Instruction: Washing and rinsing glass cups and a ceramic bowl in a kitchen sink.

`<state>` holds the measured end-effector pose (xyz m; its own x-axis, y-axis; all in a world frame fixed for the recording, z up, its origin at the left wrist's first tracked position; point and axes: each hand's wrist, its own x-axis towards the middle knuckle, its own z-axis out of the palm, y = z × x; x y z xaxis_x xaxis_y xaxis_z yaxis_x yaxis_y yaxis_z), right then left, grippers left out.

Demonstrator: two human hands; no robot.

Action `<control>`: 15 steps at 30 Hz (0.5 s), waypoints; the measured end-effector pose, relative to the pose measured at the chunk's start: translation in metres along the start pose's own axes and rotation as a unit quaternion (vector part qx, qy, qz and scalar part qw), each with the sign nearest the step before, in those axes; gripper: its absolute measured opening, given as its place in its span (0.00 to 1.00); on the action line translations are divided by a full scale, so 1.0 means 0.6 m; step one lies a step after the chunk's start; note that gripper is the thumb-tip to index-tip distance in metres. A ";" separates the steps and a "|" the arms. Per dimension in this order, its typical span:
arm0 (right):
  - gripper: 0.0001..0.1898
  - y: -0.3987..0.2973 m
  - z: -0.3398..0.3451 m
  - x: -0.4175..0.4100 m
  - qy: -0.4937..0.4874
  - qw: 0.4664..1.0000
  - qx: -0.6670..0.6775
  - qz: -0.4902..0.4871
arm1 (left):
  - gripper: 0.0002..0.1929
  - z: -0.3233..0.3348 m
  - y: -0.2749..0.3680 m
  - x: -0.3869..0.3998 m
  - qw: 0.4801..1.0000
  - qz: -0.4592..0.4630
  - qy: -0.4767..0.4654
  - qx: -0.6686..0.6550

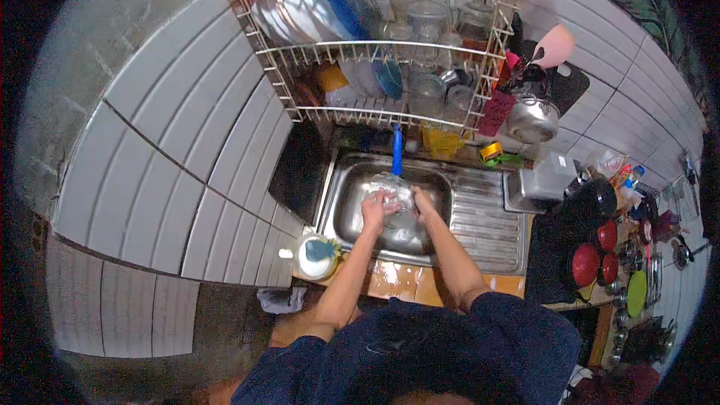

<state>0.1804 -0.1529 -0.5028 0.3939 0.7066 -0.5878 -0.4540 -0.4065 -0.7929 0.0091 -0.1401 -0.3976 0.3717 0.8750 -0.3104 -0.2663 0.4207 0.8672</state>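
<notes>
A shiny, see-through round dish or lid (400,192) is over the stainless steel sink basin (350,219), just below a blue tap hose (397,149). My right hand (422,203) grips its right edge. Across its left part lies my left hand (378,209), fingers spread and touching the surface. Glare and water blur the dish, so its exact kind is uncertain. On the counter left of the sink, near my left forearm, stands a white tub (316,261) with a blue-green scrubbing sponge (320,250) on it.
Above the sink, a white wire dish rack (371,46) holds plates (315,8) and drinking glasses (428,18). A ribbed drainboard (485,225) adjoins the basin. Right of it are a plastic container (554,177) and red pots (586,265). A tiled wall (185,124) rises left.
</notes>
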 end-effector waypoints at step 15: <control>0.30 -0.046 0.010 -0.109 0.345 0.910 -0.187 -0.133 | 0.58 0.085 0.009 0.054 0.736 0.182 0.169 0.629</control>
<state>0.1622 -0.1842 -0.4413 0.9166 0.3295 -0.2265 -0.0167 -0.5344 -0.8450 0.0648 -0.1216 -0.3831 0.1795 0.9740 0.1381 0.8209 -0.2257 0.5246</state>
